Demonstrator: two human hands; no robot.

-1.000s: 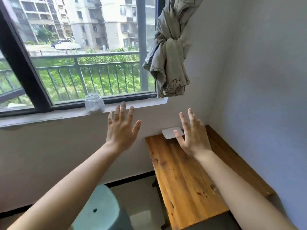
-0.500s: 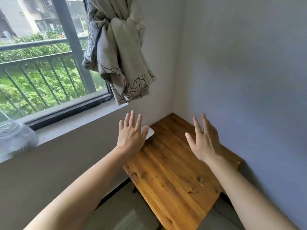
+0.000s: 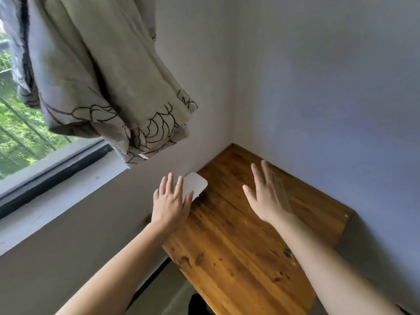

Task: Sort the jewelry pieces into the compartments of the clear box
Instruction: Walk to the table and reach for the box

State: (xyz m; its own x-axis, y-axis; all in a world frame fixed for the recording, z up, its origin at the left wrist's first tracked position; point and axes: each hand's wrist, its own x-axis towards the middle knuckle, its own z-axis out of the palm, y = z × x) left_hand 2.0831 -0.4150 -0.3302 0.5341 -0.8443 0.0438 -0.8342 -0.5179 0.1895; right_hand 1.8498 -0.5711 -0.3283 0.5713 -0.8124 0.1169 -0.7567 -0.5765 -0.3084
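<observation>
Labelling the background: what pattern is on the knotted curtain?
Pale beige curtain with black outlined floral drawings near its hem; head view.

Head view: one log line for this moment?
left hand: open, empty | right hand: open, empty | table: white pad only | box, jewelry: not visible

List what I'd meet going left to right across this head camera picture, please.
Window → knotted curtain → left hand → small white object on the wooden table → right hand → the bare wall.
</observation>
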